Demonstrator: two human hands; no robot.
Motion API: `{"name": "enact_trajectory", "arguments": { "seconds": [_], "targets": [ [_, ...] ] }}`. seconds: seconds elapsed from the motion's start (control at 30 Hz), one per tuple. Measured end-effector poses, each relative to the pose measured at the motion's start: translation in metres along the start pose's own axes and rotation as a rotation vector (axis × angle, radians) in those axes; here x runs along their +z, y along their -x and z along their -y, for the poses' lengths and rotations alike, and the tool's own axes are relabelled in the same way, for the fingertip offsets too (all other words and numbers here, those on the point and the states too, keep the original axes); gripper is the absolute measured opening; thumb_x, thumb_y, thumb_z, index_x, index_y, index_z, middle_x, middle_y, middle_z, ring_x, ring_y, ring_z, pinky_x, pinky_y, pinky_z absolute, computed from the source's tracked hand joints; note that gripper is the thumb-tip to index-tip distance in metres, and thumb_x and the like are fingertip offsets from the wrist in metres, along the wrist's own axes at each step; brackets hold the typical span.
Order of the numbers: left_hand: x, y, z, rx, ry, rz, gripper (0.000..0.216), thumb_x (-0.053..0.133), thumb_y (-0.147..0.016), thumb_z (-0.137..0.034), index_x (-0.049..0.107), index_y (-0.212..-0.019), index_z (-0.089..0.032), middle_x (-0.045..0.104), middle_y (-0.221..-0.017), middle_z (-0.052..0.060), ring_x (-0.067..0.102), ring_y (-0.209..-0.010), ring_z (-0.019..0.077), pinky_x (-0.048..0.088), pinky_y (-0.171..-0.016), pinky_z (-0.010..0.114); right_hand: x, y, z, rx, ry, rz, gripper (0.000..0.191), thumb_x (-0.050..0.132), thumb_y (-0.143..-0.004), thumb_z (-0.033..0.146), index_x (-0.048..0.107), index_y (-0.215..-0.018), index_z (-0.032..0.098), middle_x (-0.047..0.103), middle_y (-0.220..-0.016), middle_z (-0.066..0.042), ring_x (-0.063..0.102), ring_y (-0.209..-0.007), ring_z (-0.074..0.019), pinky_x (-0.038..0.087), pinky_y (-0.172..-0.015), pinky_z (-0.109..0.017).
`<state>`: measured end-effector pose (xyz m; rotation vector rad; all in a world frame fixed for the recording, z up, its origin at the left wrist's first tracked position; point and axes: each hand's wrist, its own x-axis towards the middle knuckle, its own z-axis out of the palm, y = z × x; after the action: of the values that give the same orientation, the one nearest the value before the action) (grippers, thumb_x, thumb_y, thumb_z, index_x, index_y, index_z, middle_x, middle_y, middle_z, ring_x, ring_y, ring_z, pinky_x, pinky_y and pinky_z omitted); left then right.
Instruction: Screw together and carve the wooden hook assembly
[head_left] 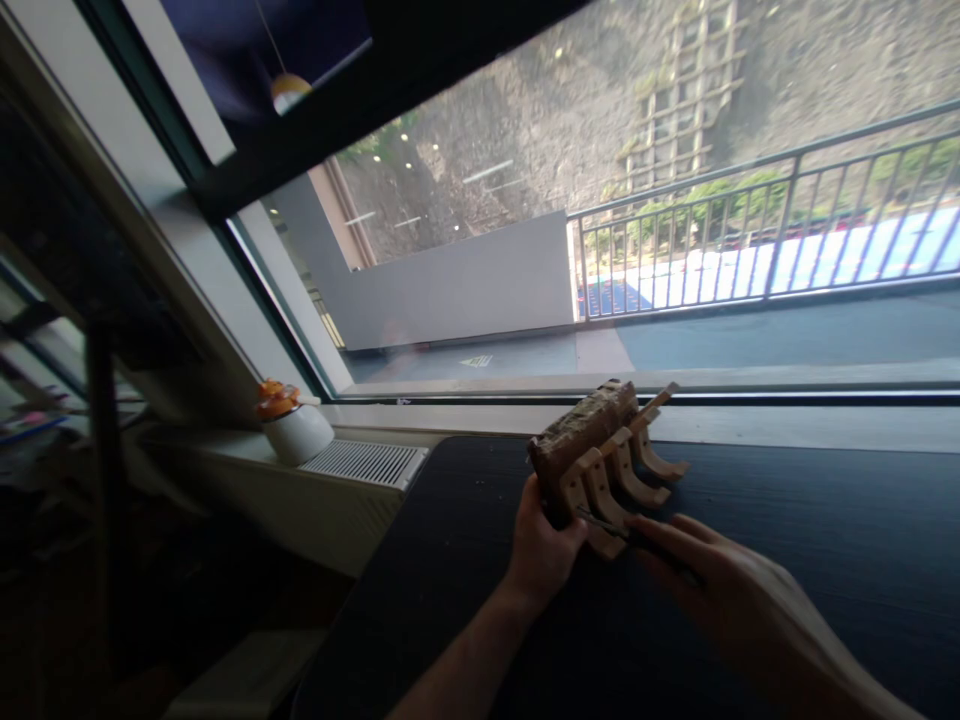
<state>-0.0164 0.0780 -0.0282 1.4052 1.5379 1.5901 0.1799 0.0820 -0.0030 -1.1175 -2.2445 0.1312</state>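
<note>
A wooden piece (600,450), a rough bark-covered block with several curved wooden hooks along one side, is held above a dark table (825,540). My left hand (541,555) is closed round its near end. My right hand (712,580) reaches in from the right, its fingers pinched on a thin dark tool (637,535) whose tip touches the nearest hook. What the tool is I cannot make out.
A white pot with orange objects on top (292,425) stands on the sill at left beside a white vent grille (367,462). A large window (600,250) faces a balcony railing. Dark furniture fills the left side.
</note>
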Motion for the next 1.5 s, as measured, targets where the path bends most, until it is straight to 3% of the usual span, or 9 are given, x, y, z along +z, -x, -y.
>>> {"name": "enact_trajectory", "arguments": {
  "seconds": [0.1,0.27,0.4,0.57,0.8,0.93,1.07,1.27,1.5],
  "targets": [
    [-0.005,-0.003,0.000,-0.024,0.036,0.053,0.044,0.069,-0.063,-0.008,0.055,-0.104,-0.019,0.067,-0.094,0.002,0.062,-0.086,0.0177,0.050,-0.079,0.029,-0.013,-0.023,-0.009,-0.118,-0.026,0.086,0.028,0.053,-0.086,0.034,0.069,-0.109,0.032,0.065,-0.121,-0.002,0.068,-0.093,-0.0223,0.052,-0.069,-0.029],
    [-0.012,-0.009,-0.001,-0.013,0.123,0.159,0.042,0.071,-0.064,-0.011,0.056,-0.103,-0.019,0.068,-0.094,0.002,0.062,-0.085,0.0170,0.050,-0.077,0.027,-0.018,-0.057,-0.011,-0.208,-0.148,0.258,0.033,0.050,-0.085,0.022,0.068,-0.111,0.029,0.068,-0.111,-0.004,0.064,-0.099,-0.0212,0.051,-0.081,-0.032],
    [-0.013,-0.009,-0.002,-0.030,0.118,0.152,0.045,0.073,-0.064,-0.012,0.057,-0.105,-0.019,0.068,-0.095,0.002,0.062,-0.086,0.0172,0.050,-0.077,0.027,-0.002,-0.060,-0.013,-0.223,-0.168,0.141,0.030,0.051,-0.086,0.022,0.069,-0.110,0.025,0.068,-0.114,-0.005,0.061,-0.105,-0.0226,0.049,-0.088,-0.036],
    [-0.013,-0.009,-0.006,-0.049,0.093,0.153,0.045,0.076,-0.062,-0.017,0.058,-0.104,-0.018,0.069,-0.096,0.002,0.062,-0.086,0.0177,0.050,-0.077,0.027,0.017,-0.055,-0.019,-0.306,-0.151,0.182,0.028,0.055,-0.085,0.022,0.069,-0.109,0.024,0.071,-0.109,-0.004,0.064,-0.099,-0.0226,0.051,-0.085,-0.037],
    [-0.012,-0.009,-0.001,-0.043,0.090,0.162,0.042,0.073,-0.065,-0.015,0.056,-0.104,-0.017,0.068,-0.095,0.002,0.062,-0.086,0.0171,0.050,-0.077,0.027,0.004,-0.056,-0.023,-0.333,-0.095,0.127,0.025,0.055,-0.084,0.025,0.069,-0.104,0.027,0.071,-0.104,-0.005,0.063,-0.098,-0.0266,0.050,-0.084,-0.044],
    [-0.009,-0.009,0.008,0.002,0.065,0.148,0.040,0.070,-0.065,-0.010,0.056,-0.103,-0.018,0.067,-0.094,0.002,0.062,-0.085,0.0170,0.050,-0.080,0.029,-0.007,-0.046,-0.024,-0.178,-0.255,-0.023,0.025,0.056,-0.084,0.033,0.065,-0.105,0.025,0.069,-0.106,-0.007,0.064,-0.097,-0.0250,0.053,-0.079,-0.038],
    [-0.008,-0.009,0.009,0.012,0.041,0.152,0.042,0.071,-0.066,-0.013,0.055,-0.105,-0.019,0.067,-0.097,0.003,0.063,-0.088,0.0185,0.051,-0.081,0.031,-0.005,-0.029,-0.020,0.054,-0.436,0.008,0.032,0.059,-0.081,0.043,0.062,-0.106,0.023,0.071,-0.098,-0.006,0.067,-0.086,-0.0221,0.055,-0.073,-0.032],
    [-0.008,-0.007,0.005,0.018,0.033,0.155,0.038,0.069,-0.071,-0.017,0.054,-0.106,-0.018,0.067,-0.100,0.005,0.063,-0.092,0.0193,0.051,-0.084,0.033,-0.004,-0.013,-0.018,0.037,-0.375,0.215,0.024,0.056,-0.084,0.038,0.065,-0.102,0.025,0.071,-0.094,-0.003,0.067,-0.079,-0.0194,0.053,-0.069,-0.029],
    [-0.009,-0.007,0.008,0.033,-0.019,0.161,0.041,0.068,-0.071,-0.016,0.053,-0.108,-0.020,0.066,-0.100,0.003,0.062,-0.092,0.0186,0.050,-0.084,0.032,0.001,-0.021,-0.013,0.086,-0.550,-0.043,0.029,0.064,-0.078,0.039,0.063,-0.103,0.024,0.069,-0.102,-0.006,0.065,-0.096,-0.0241,0.052,-0.085,-0.037]
  ]
}}
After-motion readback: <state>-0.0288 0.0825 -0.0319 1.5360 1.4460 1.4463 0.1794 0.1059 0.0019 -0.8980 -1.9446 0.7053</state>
